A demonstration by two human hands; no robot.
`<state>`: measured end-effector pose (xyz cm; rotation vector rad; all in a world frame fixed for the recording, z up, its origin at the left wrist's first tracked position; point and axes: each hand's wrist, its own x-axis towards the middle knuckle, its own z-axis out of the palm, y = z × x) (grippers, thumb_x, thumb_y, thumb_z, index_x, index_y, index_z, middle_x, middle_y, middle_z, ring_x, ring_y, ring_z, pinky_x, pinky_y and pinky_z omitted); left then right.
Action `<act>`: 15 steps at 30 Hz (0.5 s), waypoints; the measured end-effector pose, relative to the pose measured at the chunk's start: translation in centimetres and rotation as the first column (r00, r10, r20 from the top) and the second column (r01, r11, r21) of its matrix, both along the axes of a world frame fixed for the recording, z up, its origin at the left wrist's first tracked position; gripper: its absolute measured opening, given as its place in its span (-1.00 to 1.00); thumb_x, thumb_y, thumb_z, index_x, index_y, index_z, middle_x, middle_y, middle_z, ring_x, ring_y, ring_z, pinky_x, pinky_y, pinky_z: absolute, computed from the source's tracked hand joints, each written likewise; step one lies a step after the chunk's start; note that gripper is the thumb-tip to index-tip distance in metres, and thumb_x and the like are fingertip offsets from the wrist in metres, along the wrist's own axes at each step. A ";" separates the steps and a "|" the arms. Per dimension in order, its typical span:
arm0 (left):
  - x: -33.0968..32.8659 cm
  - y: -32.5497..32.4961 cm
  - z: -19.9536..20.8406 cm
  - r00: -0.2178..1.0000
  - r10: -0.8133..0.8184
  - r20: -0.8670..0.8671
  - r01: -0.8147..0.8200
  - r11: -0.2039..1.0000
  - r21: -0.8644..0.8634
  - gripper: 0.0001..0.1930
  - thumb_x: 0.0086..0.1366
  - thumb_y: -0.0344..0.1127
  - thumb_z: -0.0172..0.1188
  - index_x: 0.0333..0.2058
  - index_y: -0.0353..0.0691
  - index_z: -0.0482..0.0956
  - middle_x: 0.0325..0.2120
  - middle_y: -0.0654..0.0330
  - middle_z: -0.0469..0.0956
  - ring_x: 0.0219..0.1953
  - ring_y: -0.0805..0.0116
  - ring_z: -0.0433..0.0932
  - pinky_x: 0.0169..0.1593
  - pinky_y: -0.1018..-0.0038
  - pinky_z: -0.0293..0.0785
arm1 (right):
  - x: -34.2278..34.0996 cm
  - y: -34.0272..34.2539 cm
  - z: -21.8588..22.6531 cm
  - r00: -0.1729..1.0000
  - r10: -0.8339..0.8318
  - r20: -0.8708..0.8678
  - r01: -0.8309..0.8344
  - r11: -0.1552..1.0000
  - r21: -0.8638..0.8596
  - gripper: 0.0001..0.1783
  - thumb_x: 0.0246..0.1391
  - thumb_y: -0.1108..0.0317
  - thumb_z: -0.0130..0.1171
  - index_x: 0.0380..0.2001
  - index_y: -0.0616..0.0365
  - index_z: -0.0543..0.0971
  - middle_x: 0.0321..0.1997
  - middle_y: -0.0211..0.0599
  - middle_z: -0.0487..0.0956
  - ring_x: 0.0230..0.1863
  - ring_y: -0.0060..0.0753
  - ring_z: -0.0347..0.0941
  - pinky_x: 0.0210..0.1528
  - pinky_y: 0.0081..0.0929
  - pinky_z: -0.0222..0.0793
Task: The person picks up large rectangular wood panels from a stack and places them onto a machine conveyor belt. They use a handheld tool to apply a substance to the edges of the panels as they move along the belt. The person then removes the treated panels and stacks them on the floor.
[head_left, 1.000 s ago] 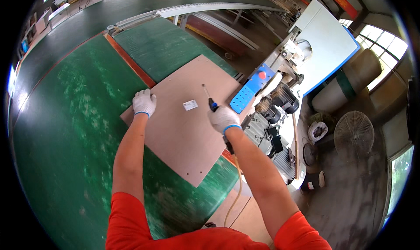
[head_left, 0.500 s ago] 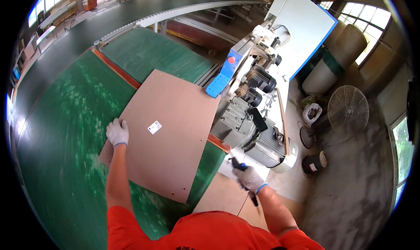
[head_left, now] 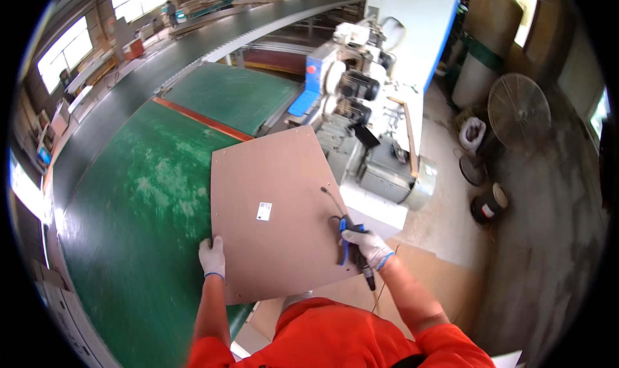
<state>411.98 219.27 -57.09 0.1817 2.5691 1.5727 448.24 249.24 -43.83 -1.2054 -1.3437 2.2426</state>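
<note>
A flat brown panel (head_left: 277,181) with a small white label (head_left: 264,211) and small holes near its edges lies partly over the green belt, its near end reaching toward my body. At its lower left edge, my left hand (head_left: 213,257), in a white glove, grips the rim with the thumb on top. My right hand (head_left: 367,246), also gloved, is closed round a black and blue air blow gun (head_left: 351,228) held over the panel's right side. Its thin nozzle points away from me, and a hose runs down from the handle. The right palm is hidden.
The green conveyor belt (head_left: 138,232) spreads to the left. Ahead on the right stands a machine with motors (head_left: 387,181) and a blue plate (head_left: 303,102). Beyond it are a standing fan (head_left: 519,110) and a black bucket (head_left: 489,203). Brown boards (head_left: 425,284) lie below my right arm.
The panel has turned and come toward me, away from the machine, with my left hand on its edge. My right hand has brought the blow gun up over the panel's right side.
</note>
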 end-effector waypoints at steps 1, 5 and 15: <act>1.3 -0.3 -0.5 0.969 -0.082 0.233 0.037 0.981 0.191 -0.57 0.33 -0.08 0.36 -0.14 -0.44 0.62 -0.23 0.00 0.66 -0.20 0.14 0.62 -0.06 0.20 0.55 | 2.6 -0.4 0.0 0.993 -0.052 0.104 0.040 0.993 0.113 -0.72 0.18 0.16 0.43 -0.24 0.16 0.74 -0.38 -0.39 0.68 -0.43 -0.46 0.59 -0.37 -0.40 0.52; 9.4 1.1 1.5 0.903 -0.173 0.394 0.049 0.951 0.306 -0.64 0.37 -0.14 0.35 -0.32 -0.41 0.61 -0.36 0.15 0.63 -0.37 0.37 0.56 -0.24 0.32 0.52 | 11.0 -6.4 8.5 0.943 -0.159 0.292 0.103 0.975 0.197 -0.62 0.10 0.12 0.47 -0.38 0.29 0.68 -0.61 -0.26 0.60 -0.71 -0.38 0.49 -0.70 -0.35 0.43; 26.8 23.1 6.0 0.438 -0.871 0.221 0.748 0.490 0.449 -0.70 0.44 -0.25 0.27 -0.10 -0.46 0.67 -0.16 0.24 0.66 -0.16 0.42 0.56 0.03 0.42 0.50 | 32.1 -23.8 6.6 0.388 -0.885 0.257 0.823 0.459 0.335 -0.68 0.05 0.18 0.50 -0.45 0.21 0.66 -0.63 -0.34 0.55 -0.70 -0.48 0.45 -0.67 -0.44 0.34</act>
